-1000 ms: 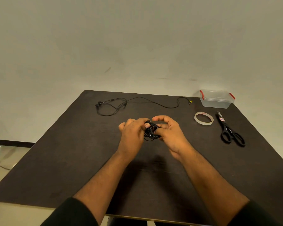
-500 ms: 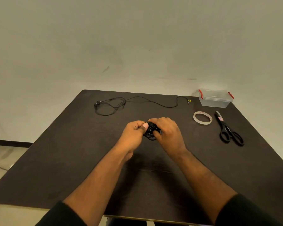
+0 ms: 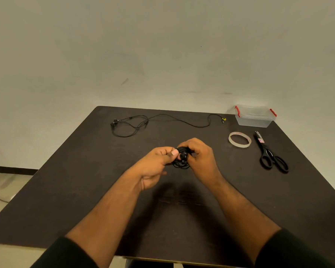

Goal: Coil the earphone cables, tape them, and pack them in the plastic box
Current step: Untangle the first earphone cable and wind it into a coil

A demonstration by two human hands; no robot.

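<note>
Head-worn camera looks forward and down over the dark table [image 3: 66,190] toward the wall [image 3: 162,45].

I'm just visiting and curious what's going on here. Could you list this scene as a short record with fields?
setting: dark table against a plain wall
left hand: pinches the coil
right hand: grips the coil from the other side
coil: black earphone cable bundled between both hands, above the table centre
loose earphones: uncoiled, at the far edge
tape: flat, to the right
scissors: right of the tape
box: far right corner, lid on
progress: nothing taped or packed yet
</note>
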